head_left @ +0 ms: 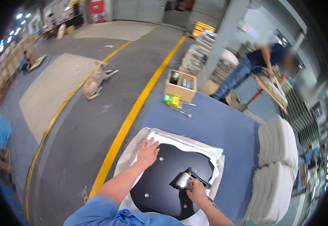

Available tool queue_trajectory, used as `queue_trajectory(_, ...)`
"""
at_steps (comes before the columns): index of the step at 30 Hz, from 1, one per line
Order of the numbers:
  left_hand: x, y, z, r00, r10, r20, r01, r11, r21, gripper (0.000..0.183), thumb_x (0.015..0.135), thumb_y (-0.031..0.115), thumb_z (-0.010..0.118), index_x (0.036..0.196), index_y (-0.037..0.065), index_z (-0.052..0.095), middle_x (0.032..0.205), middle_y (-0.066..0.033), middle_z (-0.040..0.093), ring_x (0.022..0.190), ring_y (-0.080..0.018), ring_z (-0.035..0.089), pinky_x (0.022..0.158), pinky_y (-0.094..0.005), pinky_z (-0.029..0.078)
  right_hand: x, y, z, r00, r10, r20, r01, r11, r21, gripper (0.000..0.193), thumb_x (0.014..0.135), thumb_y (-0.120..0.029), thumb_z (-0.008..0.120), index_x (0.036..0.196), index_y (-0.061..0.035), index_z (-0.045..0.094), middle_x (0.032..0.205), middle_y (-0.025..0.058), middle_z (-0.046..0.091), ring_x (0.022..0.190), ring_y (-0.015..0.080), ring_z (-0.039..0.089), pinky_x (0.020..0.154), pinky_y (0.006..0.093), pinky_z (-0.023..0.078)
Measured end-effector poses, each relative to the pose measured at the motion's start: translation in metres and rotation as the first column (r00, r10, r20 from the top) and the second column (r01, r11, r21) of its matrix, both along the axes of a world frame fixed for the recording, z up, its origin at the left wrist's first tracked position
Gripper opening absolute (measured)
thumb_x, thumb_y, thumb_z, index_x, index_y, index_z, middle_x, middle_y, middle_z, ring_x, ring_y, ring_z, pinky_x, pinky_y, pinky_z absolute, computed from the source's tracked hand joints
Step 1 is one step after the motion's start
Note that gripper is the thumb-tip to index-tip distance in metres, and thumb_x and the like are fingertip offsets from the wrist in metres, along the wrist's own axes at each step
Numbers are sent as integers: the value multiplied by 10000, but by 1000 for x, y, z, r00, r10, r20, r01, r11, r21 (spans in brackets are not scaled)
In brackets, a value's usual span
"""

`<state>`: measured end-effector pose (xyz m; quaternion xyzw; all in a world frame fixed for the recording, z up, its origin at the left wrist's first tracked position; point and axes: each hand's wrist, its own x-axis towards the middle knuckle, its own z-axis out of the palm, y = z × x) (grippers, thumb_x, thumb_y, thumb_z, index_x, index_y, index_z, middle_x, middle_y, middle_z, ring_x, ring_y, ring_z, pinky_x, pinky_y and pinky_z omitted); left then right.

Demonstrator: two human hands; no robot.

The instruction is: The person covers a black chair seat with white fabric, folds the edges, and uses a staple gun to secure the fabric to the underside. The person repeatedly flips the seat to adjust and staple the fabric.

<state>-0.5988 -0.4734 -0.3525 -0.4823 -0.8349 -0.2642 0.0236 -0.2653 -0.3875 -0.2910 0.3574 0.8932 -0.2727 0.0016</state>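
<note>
A black board with several round holes lies on white padding and light beige fabric, on a blue-grey tabletop. My left hand rests with fingers spread on the board's far left edge and the padding there. In my right hand is a silver and black staple gun, gripped by its handle over the right part of the board. Whether the gun's nose touches the board, I cannot tell. A hose runs back from the gun beside my right wrist.
Stacked beige cushions line the table's right edge. A wooden box, a green-yellow carton and a metal tool sit at the far edge. Beyond, a person in jeans bends over work; a dog lies on the floor.
</note>
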Motion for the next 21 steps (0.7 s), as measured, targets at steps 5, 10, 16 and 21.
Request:
queue_trajectory(5, 1, -5, -3, 998, -21, 59, 19, 999, 39, 360, 996, 209, 627, 1349, 161, 680, 1385, -150, 589, 1388, -427, 474, 1201, -491, 379, -51, 35, 35, 982, -116, -152, 110, 993, -52, 616, 820, -249, 820, 1329, -21, 560, 925, 222, 726, 927, 450, 717, 863, 491, 561)
queue_trajectory(10, -3, -12, -5, 994, 19, 107, -22, 999, 30, 386, 952, 153, 638, 1334, 153, 694, 1356, -139, 567, 1388, -423, 464, 1198, -479, 383, -152, 74, 58, 954, -223, -203, 31, 742, -670, 274, 918, -157, 779, 1133, -13, 689, 839, 38, 672, 591, 131, 601, 506, 324, 484)
queue_trajectory(16, -3, -10, -4, 985, 11, 172, -25, 996, 83, 371, 900, 164, 664, 1260, 134, 751, 1284, -143, 564, 1389, -431, 457, 1209, -466, 374, -253, 82, 51, 988, -4, -156, -95, 777, -622, 209, 933, -105, 774, 1055, -2, 639, 745, 14, 621, 505, 118, 559, 458, 305, 450)
queue_trajectory(21, -4, -13, -7, 980, 24, 200, -43, 995, 88, 316, 869, 138, 676, 1170, 103, 766, 1259, -147, 581, 1360, -424, 481, 1169, -459, 425, -280, 74, 26, 995, 72, -73, -102, 797, -596, 293, 926, -100, 785, 1150, -20, 614, 761, 21, 629, 505, 112, 554, 430, 302, 431)
